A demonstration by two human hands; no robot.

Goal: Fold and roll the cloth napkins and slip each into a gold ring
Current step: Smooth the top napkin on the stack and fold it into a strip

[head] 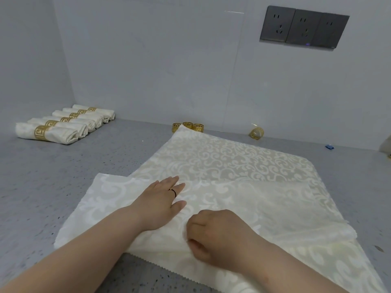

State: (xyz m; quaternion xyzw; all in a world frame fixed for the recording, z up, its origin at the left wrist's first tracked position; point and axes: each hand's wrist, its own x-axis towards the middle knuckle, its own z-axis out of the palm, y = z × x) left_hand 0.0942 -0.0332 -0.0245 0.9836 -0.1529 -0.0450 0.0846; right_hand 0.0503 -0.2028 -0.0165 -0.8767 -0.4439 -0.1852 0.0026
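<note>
A cream damask napkin (228, 166) lies spread on the grey table (63, 176), its near part folded over itself. My left hand (160, 201) rests flat on the folded layer with straight fingers. My right hand (213, 233) has its fingers curled and pinches the cloth at the fold just right of the left hand. Three loose gold rings (188, 126) stand at the napkin's far corner by the wall. Several rolled napkins in gold rings (63, 125) lie in a row at the far left.
A small gold and cream object (256, 133) sits by the wall at the right. A small blue item (329, 147) lies farther right. Grey wall sockets (304, 28) are mounted above. White walls close the table at the back and left.
</note>
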